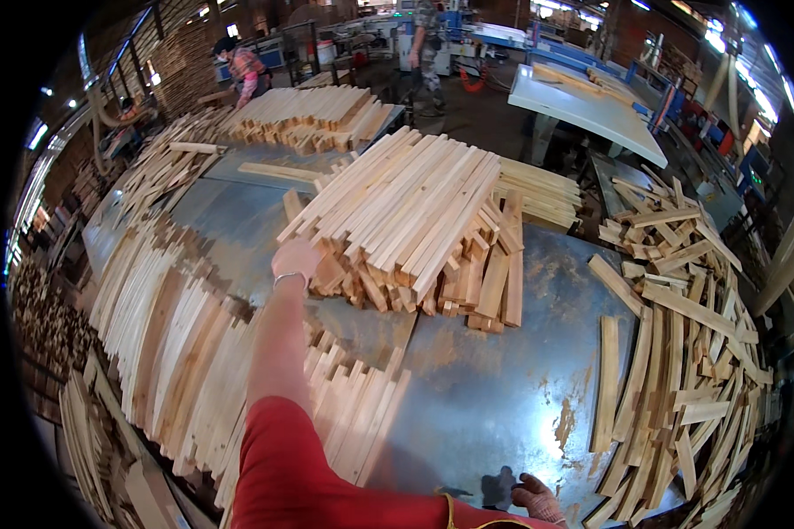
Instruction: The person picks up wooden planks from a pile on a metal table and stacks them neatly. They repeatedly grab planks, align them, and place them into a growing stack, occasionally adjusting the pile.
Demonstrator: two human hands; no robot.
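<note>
Left hand: the bare left hand (296, 259), with a thin pale bracelet (289, 279) at the wrist, reaches to the near-left corner of the stack; its fingers are hidden, so I cannot tell whether they are spread, pressed together or pinching a strip.
Left arm: stretched forward from a short red cloth sleeve (282, 454), passing over the left-hand row.
Stack: a pile of long, straight, pale wooden strips (406, 203) sits around the middle of the broad grey-blue metal table (494, 388), its top strips side by side with uneven ends.
Under and beside the stack: shorter, browner wooden pieces (494, 278) jut out at different angles along its near and right sides.
Right hand: the right hand (540, 500) is low over the table's near side, well apart from the stack; its fingers look bent, but I cannot tell whether they are spread or pressed together.
Left-hand row: pale and brown wooden strips (172, 331) lie side by side, running along the table's left and near part.
Right edge: a jumbled heap of loose wooden offcuts (679, 353).
Far side: another layer of pale wooden strips (309, 113), near a person in an orange plaid top (245, 66).
Background: a person in camouflage trousers (428, 75) stands left of a white-topped table (582, 106).
</note>
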